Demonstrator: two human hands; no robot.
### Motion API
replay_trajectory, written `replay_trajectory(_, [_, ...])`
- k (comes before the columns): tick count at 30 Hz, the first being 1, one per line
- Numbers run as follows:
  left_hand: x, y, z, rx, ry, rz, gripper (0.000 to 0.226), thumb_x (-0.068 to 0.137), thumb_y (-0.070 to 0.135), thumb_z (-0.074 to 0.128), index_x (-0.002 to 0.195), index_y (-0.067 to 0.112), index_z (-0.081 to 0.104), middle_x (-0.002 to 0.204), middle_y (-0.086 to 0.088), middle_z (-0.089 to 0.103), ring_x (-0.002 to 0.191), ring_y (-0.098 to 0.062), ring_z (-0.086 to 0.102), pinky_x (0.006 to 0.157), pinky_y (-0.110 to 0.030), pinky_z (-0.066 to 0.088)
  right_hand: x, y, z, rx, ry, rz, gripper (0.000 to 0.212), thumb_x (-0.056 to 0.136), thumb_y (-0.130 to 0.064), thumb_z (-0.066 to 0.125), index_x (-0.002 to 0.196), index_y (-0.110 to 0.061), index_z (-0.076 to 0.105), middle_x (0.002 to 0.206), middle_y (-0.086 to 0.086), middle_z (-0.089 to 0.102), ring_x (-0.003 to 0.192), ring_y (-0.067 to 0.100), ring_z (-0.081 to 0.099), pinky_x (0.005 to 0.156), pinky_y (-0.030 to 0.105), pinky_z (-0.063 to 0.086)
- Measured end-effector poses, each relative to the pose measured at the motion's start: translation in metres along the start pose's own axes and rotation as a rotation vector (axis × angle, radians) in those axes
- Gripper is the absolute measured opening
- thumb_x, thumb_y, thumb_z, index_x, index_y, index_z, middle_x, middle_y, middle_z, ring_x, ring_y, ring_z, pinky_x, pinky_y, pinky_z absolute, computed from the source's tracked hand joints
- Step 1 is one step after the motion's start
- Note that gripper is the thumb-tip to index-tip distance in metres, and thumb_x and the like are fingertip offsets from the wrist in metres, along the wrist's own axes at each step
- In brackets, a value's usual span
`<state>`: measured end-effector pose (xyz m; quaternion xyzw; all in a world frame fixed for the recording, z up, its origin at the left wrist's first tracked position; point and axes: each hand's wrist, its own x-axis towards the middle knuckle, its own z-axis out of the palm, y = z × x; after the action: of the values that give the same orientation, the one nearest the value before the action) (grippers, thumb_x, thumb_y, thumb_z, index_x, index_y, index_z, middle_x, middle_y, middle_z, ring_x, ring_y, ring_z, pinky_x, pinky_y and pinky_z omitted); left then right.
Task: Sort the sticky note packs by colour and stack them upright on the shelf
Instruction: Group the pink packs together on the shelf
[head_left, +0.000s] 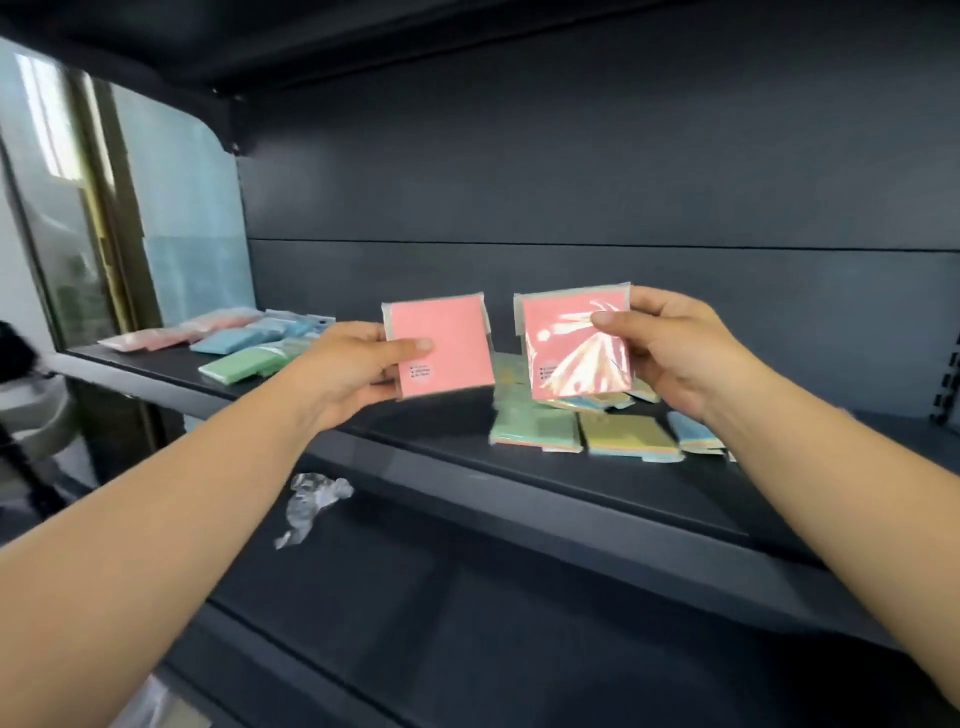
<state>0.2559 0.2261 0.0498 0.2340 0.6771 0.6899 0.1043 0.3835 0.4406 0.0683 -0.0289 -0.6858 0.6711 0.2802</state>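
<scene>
Small print on both pink packs' (441, 348) labels too fine to read. Glare across right pack (576, 345) masking its face. Loose pile (587, 426) partly hidden behind packs and right hand (660, 348). Far-left packs (228, 338) blurred. Forearms cut off by bottom edge.
</scene>
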Motion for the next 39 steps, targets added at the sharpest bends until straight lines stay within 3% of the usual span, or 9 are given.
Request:
replay_trajectory(6, [-0.014, -0.009, -0.104, 0.008, 0.056, 0.006, 0.009, 0.084, 0.006, 0.063, 0.090, 0.012, 0.064, 0.075, 0.003, 0.073, 0.062, -0.005, 0.069, 0.057, -0.017, 0.056, -0.007, 0.017, 0.100, -0.034, 0.031, -0.025, 0.020, 0.087, 0.002, 0.056, 0.081, -0.015, 0.064, 0.076, -0.001, 0.068, 0.064, 0.010, 0.064, 0.062, 0.020, 0.055])
replay_trajectory(12, [-0.005, -0.015, -0.162, 0.023, 0.046, -0.023, 0.010, 0.084, 0.005, 0.063, 0.091, 0.012, 0.064, 0.090, -0.003, 0.069, 0.081, -0.015, 0.067, 0.069, -0.026, 0.054, 0.006, 0.026, 0.156, -0.054, 0.161, -0.011, 0.015, 0.086, 0.000, 0.060, 0.084, -0.014, 0.063, 0.085, 0.003, 0.066, 0.073, 0.014, 0.063, 0.074, 0.030, 0.054])
replay_trajectory(17, [0.026, -0.030, -0.185, 0.002, 0.020, -0.043, 0.010, 0.086, 0.006, 0.062, 0.088, 0.015, 0.065, 0.082, 0.001, 0.072, 0.081, -0.014, 0.067, 0.067, -0.025, 0.051, 0.036, 0.042, 0.179, -0.037, 0.252, 0.003, 0.015, 0.086, 0.000, 0.061, 0.082, -0.015, 0.064, 0.087, 0.003, 0.067, 0.075, 0.015, 0.064, 0.076, 0.032, 0.054])
replay_trajectory(20, [0.054, -0.042, -0.189, 0.006, -0.010, -0.053, 0.009, 0.088, 0.008, 0.060, 0.090, 0.015, 0.064, 0.088, 0.000, 0.070, 0.080, -0.013, 0.066, 0.062, -0.022, 0.054, 0.061, 0.059, 0.186, -0.065, 0.302, 0.021, 0.012, 0.085, -0.003, 0.062, 0.085, -0.015, 0.064, 0.096, 0.006, 0.068, 0.085, 0.020, 0.065, 0.078, 0.033, 0.055])
replay_trajectory(28, [0.140, -0.064, -0.174, 0.038, -0.174, -0.113, 0.009, 0.087, 0.003, 0.060, 0.086, 0.011, 0.065, 0.066, 0.004, 0.072, 0.056, -0.003, 0.067, 0.051, -0.016, 0.054, 0.123, 0.085, 0.192, -0.078, 0.429, 0.059, 0.011, 0.085, -0.006, 0.064, 0.084, -0.017, 0.065, 0.094, 0.006, 0.069, 0.095, 0.028, 0.066, 0.093, 0.050, 0.049])
replay_trajectory(30, [0.160, -0.071, -0.167, 0.105, -0.183, -0.121, 0.010, 0.085, 0.006, 0.063, 0.095, 0.008, 0.065, 0.080, -0.004, 0.071, 0.063, -0.008, 0.067, 0.054, -0.017, 0.053, 0.134, 0.088, 0.192, -0.064, 0.451, 0.061, 0.010, 0.085, -0.004, 0.063, 0.086, -0.014, 0.065, 0.093, 0.006, 0.068, 0.091, 0.025, 0.066, 0.093, 0.047, 0.050])
replay_trajectory(32, [0.179, -0.079, -0.162, 0.327, -0.154, -0.093, 0.020, 0.083, 0.017, 0.068, 0.101, 0.009, 0.065, 0.096, -0.005, 0.066, 0.082, -0.015, 0.061, 0.068, -0.021, 0.050, 0.141, 0.089, 0.191, -0.046, 0.472, 0.061, 0.011, 0.085, -0.003, 0.062, 0.091, -0.012, 0.064, 0.094, 0.007, 0.067, 0.087, 0.023, 0.064, 0.092, 0.044, 0.052])
replay_trajectory(34, [0.197, -0.084, -0.161, 0.493, -0.138, -0.081, 0.027, 0.082, 0.026, 0.069, 0.103, 0.010, 0.066, 0.098, -0.001, 0.063, 0.091, -0.016, 0.054, 0.079, -0.025, 0.040, 0.147, 0.091, 0.190, -0.044, 0.486, 0.061, 0.010, 0.085, -0.003, 0.063, 0.088, -0.012, 0.064, 0.094, 0.007, 0.067, 0.087, 0.023, 0.064, 0.090, 0.043, 0.052])
replay_trajectory(39, [0.234, -0.088, -0.157, 0.620, -0.222, -0.078, 0.031, 0.084, 0.030, 0.067, 0.104, 0.007, 0.067, 0.099, -0.004, 0.062, 0.092, -0.018, 0.052, 0.080, -0.022, 0.033, 0.153, 0.094, 0.186, -0.035, 0.519, 0.059, 0.013, 0.085, -0.002, 0.062, 0.082, -0.015, 0.064, 0.086, 0.004, 0.068, 0.078, 0.020, 0.065, 0.086, 0.041, 0.053])
